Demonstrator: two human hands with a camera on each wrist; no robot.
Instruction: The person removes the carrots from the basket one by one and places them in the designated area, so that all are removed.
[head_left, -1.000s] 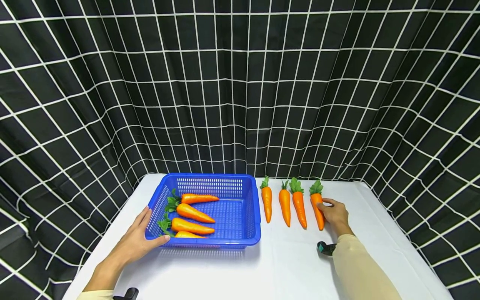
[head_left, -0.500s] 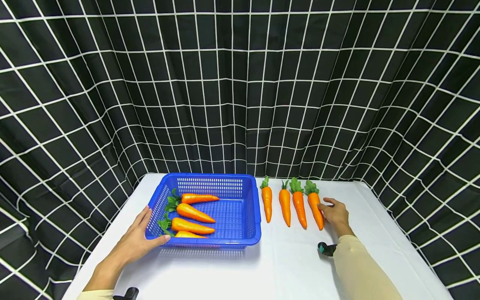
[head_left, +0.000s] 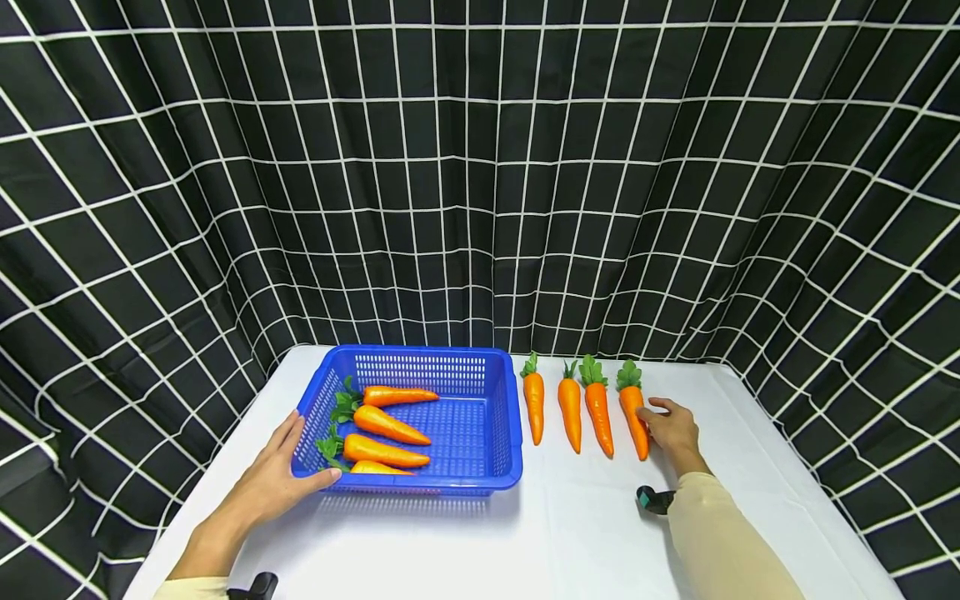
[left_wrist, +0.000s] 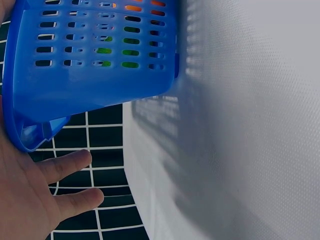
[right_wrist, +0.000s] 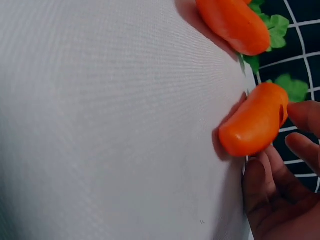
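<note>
My left hand [head_left: 272, 485] rests at the near left corner of a blue plastic basket [head_left: 495, 482], its thumb along the front rim and its fingers against the left side. In the left wrist view, two fingers [left_wrist: 75, 165] stretch out past the basket's corner. Inside lie several orange carrots [head_left: 390, 425] with green tops. At the right, my right hand [head_left: 672, 429] pinches the rightmost carrot [head_left: 632, 408] from its right side. That carrot lies on the white table with its leaves pointing away; the right wrist view shows fingertips at its top and side.
Three more carrots, the nearest of them a leafy one [head_left: 598, 408], lie in a row between basket and right hand. A white cloth [head_left: 555, 533] covers the table. Black grid-patterned curtains [head_left: 480, 208] enclose the back and sides.
The leafy end of the rightmost carrot swung left, then partway back to the right, while its tip stayed about in place. The left hand and basket have hardly moved.
</note>
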